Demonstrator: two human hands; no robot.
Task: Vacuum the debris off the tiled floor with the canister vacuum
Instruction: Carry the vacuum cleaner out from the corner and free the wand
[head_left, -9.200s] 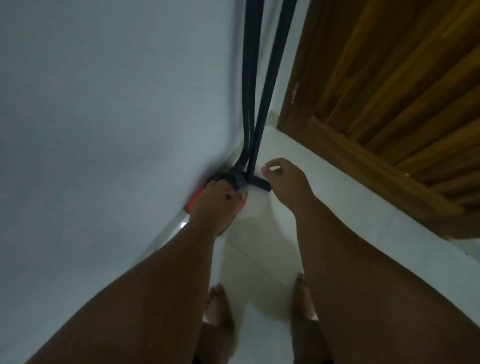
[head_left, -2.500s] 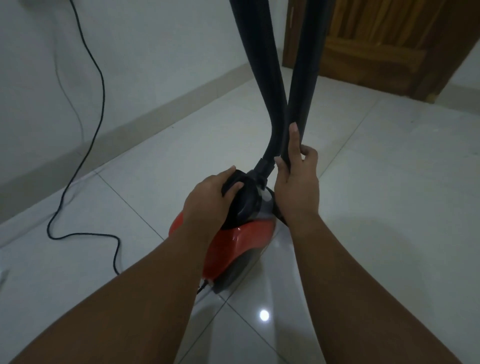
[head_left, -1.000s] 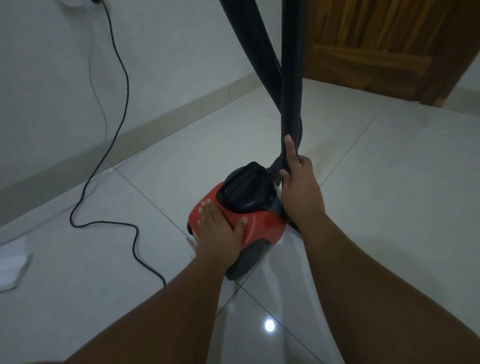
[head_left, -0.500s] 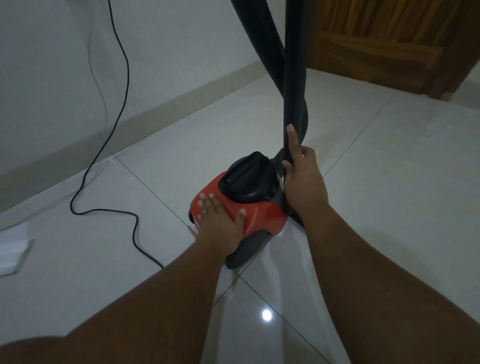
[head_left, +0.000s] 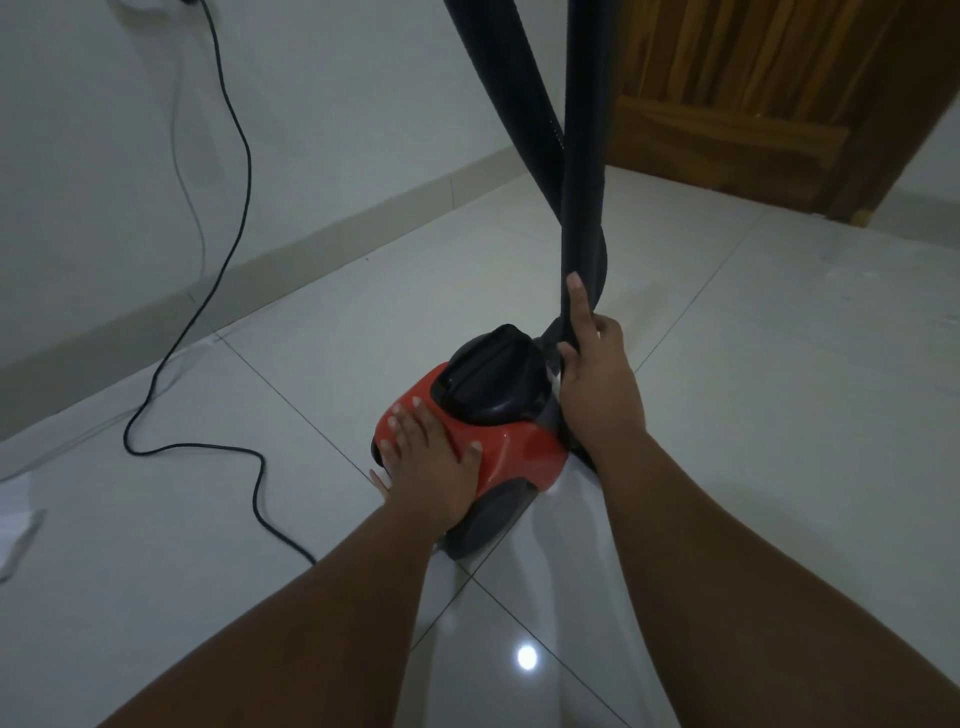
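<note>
A small red canister vacuum (head_left: 519, 457) with a black top housing (head_left: 493, 379) sits on the glossy white tiled floor (head_left: 779, 415). My left hand (head_left: 428, 457) lies flat on its red rear shell, fingers spread. My right hand (head_left: 597, 374) grips the black wand (head_left: 584, 171) low down beside the canister, index finger stretched up along it. A black ribbed hose (head_left: 511, 88) rises from the canister's front and crosses behind the wand. No debris stands out on the tiles.
The black power cord (head_left: 228, 291) runs down the white wall on the left and loops over the floor toward the canister. A wooden door (head_left: 753, 88) stands at the back right. A white scrap (head_left: 21, 540) lies at the left edge.
My left hand left the black top housing and settled flat on the red shell. In the last half second hardly anything has shifted; my right hand keeps its grip on the wand.
</note>
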